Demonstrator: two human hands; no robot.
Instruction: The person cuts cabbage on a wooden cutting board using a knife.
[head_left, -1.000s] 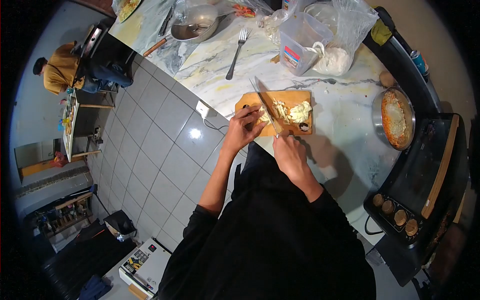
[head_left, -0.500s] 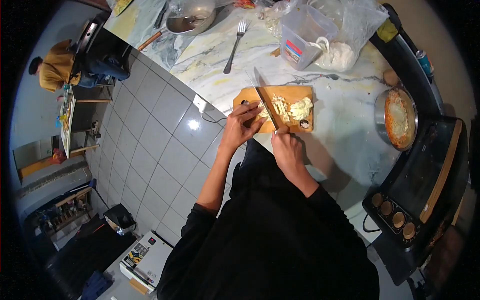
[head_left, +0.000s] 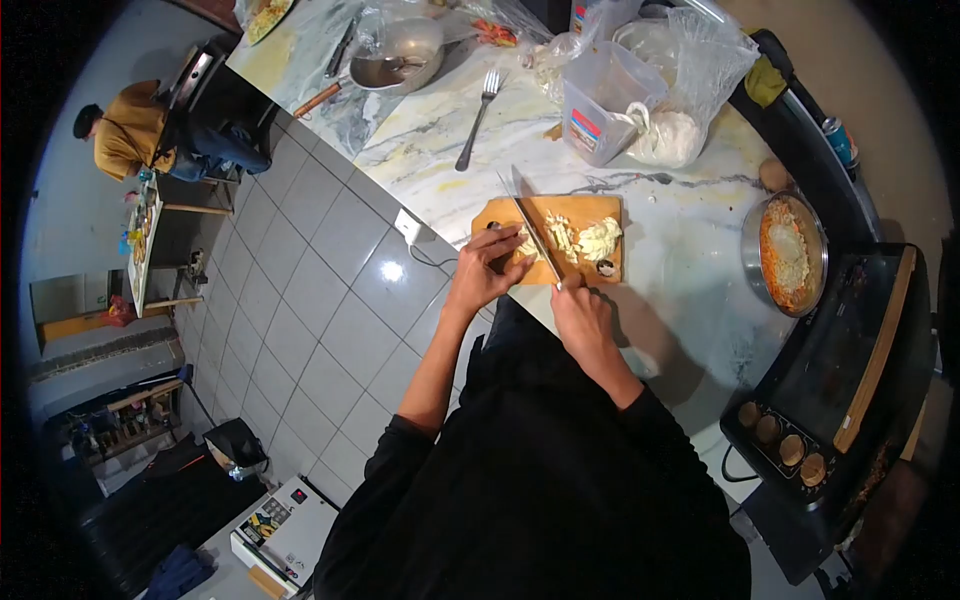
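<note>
A: Position of the long, narrow, grey metal knife [head_left: 538,240]?

B: Slantwise over the rectangular orange-brown wooden board [head_left: 575,207]; tip toward 11 o'clock, handle end toward 5.

A: State of the hands?

B: Right hand [head_left: 583,320], at 5 o'clock of the board: closed around the knife's handle. Left hand [head_left: 485,268], at 8 o'clock: half curled, fingertips down on the board, close beside the blade. Whether pinching anything there: cannot tell.

A: Handling of the knife?

B: Probably fairly light, stiff along its length, slick if damp. Best held by the handle, fist firm and well back from the edge.

A: And the small, cream-coloured chopped pieces [head_left: 562,238]?

B: Scattered on the board, at 3 o'clock from the blade. Likely light, soft, slippery, easily crushed; apt to cling to metal. Best taken from the 3 o'clock side, away from the edge, with loose, curled fingertips.

A: Surroundings?

B: At 3 o'clock from the board, well apart: round silver metal bowl [head_left: 752,245] of orange-red food. At 11 o'clock: silver metal fork [head_left: 480,120].
</note>
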